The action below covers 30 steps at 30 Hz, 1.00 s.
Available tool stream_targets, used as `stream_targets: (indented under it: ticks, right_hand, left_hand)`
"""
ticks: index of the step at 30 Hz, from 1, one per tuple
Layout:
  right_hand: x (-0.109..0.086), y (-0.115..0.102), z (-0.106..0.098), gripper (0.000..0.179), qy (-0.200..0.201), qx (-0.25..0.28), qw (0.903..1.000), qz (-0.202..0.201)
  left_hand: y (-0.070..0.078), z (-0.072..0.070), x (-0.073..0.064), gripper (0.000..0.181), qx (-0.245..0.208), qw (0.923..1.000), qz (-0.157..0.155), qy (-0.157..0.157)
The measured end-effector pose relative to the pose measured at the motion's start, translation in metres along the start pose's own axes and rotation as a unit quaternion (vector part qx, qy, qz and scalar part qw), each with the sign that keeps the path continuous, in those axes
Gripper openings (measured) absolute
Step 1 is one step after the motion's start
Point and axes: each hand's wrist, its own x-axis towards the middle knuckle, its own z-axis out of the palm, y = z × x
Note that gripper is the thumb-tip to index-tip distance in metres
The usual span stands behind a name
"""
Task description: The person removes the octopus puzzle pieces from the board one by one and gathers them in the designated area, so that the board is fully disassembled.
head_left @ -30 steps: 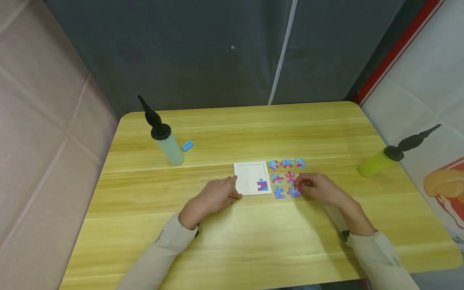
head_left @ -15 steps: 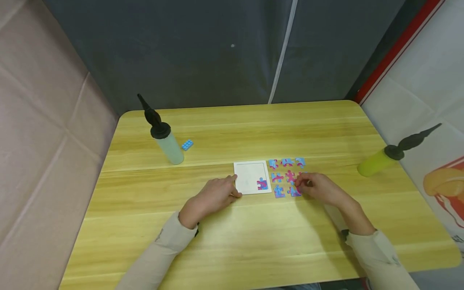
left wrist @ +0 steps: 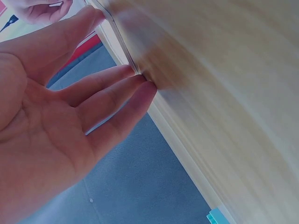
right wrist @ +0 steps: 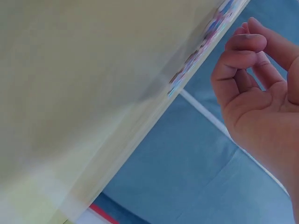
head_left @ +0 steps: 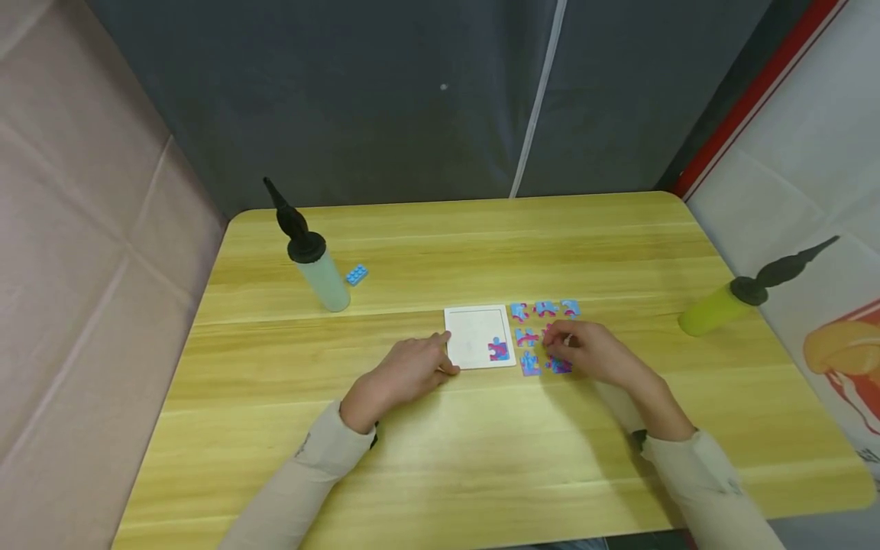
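Note:
In the head view a white square puzzle tray point(head_left: 470, 338) lies flat on the wooden table. One pink-and-blue jigsaw piece point(head_left: 498, 349) sits in its lower right corner. My left hand point(head_left: 412, 368) touches the tray's left edge; in the left wrist view its fingers point(left wrist: 114, 100) stretch out to that edge. Right of the tray, loose jigsaw pieces lie in rows, such as the bottom-left piece point(head_left: 530, 364). My right hand point(head_left: 591, 351) hovers over this group and hides part of it. Its fingers point(right wrist: 245, 60) are loosely curled, the thumb near the index finger, with nothing visible between them.
A pale green pump point(head_left: 323, 283) with a black nozzle stands back left, with a blue toy brick point(head_left: 357, 275) beside it. Far right, a yellow-green pump point(head_left: 711, 309) stands near the table's edge. A dark curtain point(head_left: 344, 107) hangs behind the table point(head_left: 426, 473).
My right hand has shifted slightly left, from the right side of the loose pieces to over the middle one. The left hand and the tray stay in place.

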Motion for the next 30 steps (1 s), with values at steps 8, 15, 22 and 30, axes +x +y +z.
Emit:
stream_targets:
  ticks: [8,15,22,30]
  right_hand:
    - [0.015,-0.016,0.012,0.009,-0.015,-0.001,0.9995,-0.028]
    - [0.028,-0.032,0.024,0.017,-0.031,-0.023,0.9987,-0.033]
    - [0.036,-0.042,0.032,0.017,-0.038,-0.069,0.9965,-0.028]
    - [0.038,-0.046,0.037,0.009,-0.028,-0.106,0.9933,-0.037]
  left_hand:
    - [-0.001,0.0,0.0,0.018,0.004,1.0,0.001,0.0]
    - [-0.001,0.001,-0.001,0.018,0.002,1.0,0.001,0.001]
    - [0.0,0.001,-0.001,0.019,0.003,1.0,0.0,-0.005]
    - [-0.001,0.002,0.0,0.018,0.002,1.0,-0.001,-0.005]
